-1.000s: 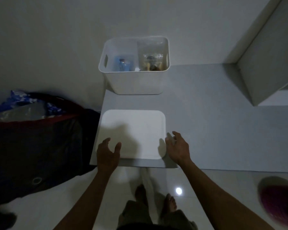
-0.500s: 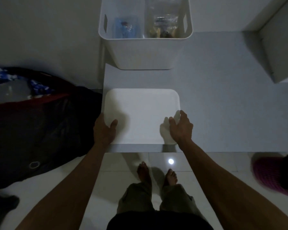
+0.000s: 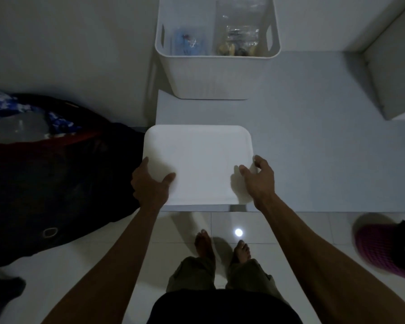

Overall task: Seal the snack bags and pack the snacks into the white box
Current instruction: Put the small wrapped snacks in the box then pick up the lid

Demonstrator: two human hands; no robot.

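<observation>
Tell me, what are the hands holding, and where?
Both hands grip the lid: left hand at its left edge, right hand at its right edge.

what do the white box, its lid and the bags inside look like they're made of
The white box looks like matte moulded plastic: fine ribbing on its wall, cut-out handle slots, rounded rim. The lid looks like the same matte plastic, smooth, with rounded corners and no gloss. The bags look like thin clear plastic film: see-through, crinkled, with glints. All judged by look alone in dim light.

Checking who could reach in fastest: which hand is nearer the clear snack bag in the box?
Right. The right hand grips the lid's right edge, almost straight below the clear bag in the box; the left hand grips the left edge, further aside.
</observation>
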